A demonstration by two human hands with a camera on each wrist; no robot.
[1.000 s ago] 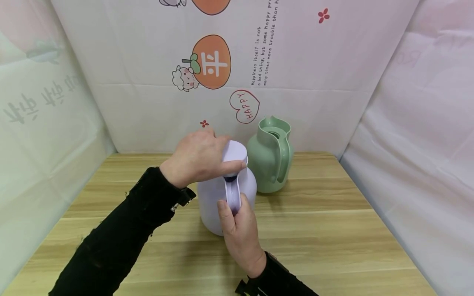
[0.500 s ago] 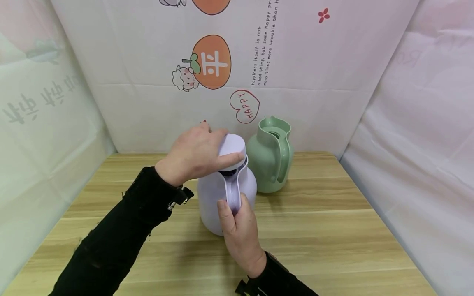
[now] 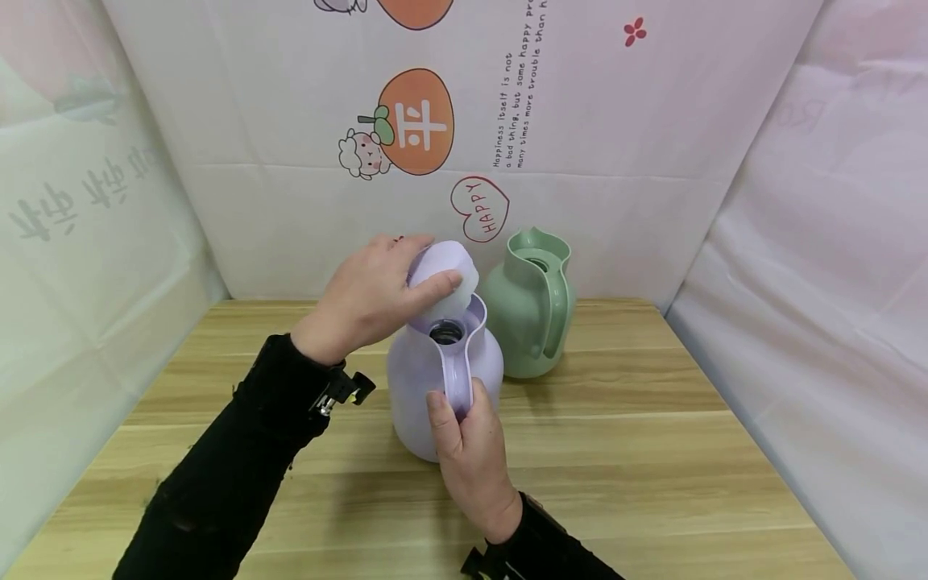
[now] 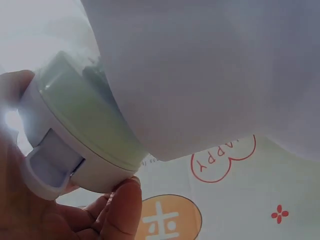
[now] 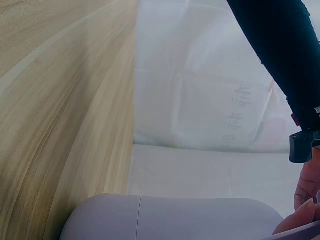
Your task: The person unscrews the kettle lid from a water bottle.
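Note:
A lavender thermos jug [image 3: 415, 395] stands upright on the wooden table. My right hand [image 3: 474, 471] grips its handle, with the thumb along the near side. Above the jug's neck, my left hand [image 3: 368, 294] holds the lavender lid [image 3: 448, 270], tilted, with the thumb across its near edge. The dark round mouth [image 3: 445, 331] of the jug shows beneath it. In the left wrist view the lid [image 4: 112, 172] has a pale translucent lower part beside the jug's wall [image 4: 190, 80]. The right wrist view catches only the jug's side [image 5: 175, 217].
A green thermos jug [image 3: 507, 326] without a visible lid stands close behind the lavender one, to the right. White printed cloth [image 3: 580, 201] hangs behind and at both sides of the wooden table [image 3: 638, 451].
My left hand has lifted the lid up off the jug's neck and tipped it toward the left, uncovering the mouth. My right hand and the jug have stayed in place.

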